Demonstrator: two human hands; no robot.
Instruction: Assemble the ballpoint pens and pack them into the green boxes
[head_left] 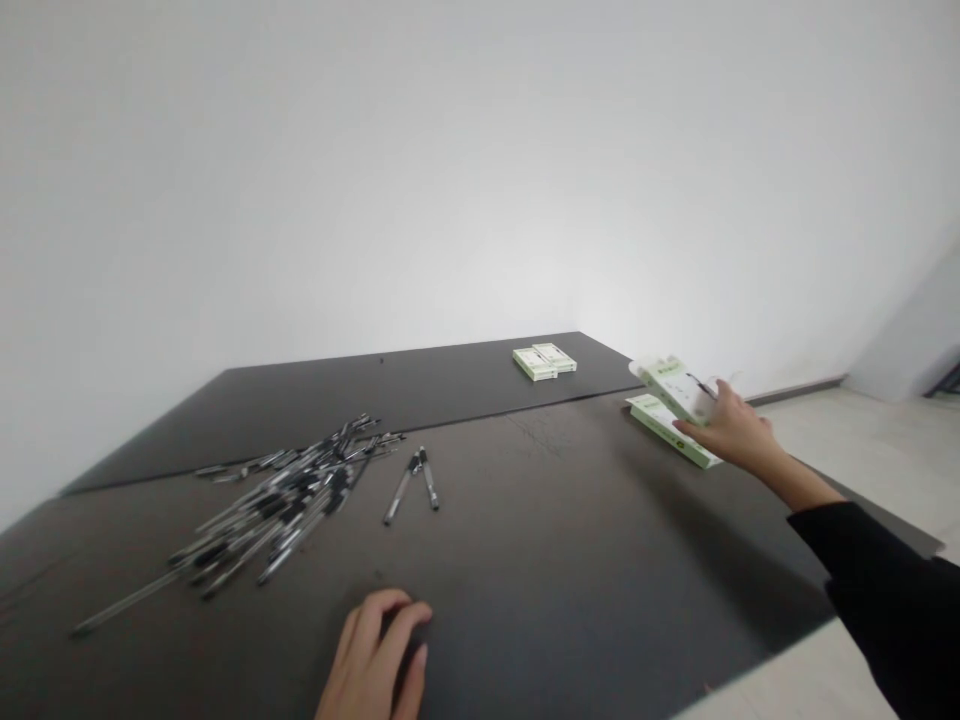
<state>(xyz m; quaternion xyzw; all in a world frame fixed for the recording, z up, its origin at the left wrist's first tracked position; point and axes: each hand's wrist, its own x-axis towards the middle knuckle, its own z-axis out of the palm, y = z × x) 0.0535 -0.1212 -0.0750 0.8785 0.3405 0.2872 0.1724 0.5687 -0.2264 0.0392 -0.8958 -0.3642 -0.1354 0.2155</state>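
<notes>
wall (375, 180): white, standing behind worktop (540, 540) | worktop: dark, one long seam (465, 420) across it, faint scratches (540, 432) near this seam | floor (870, 440): pale, on the right | skirting (806, 391): grey strip, at the wall's foot | dark object (948, 380): right edge, unclear

Single head-worn camera, looking forward and down over the dark tabletop (540, 560) toward the pale wall (420, 180) beyond. Of the two hands, the left hand (379, 655) is nearer the lens, at the lower edge; the right hand (733, 428) is farther out.
</notes>
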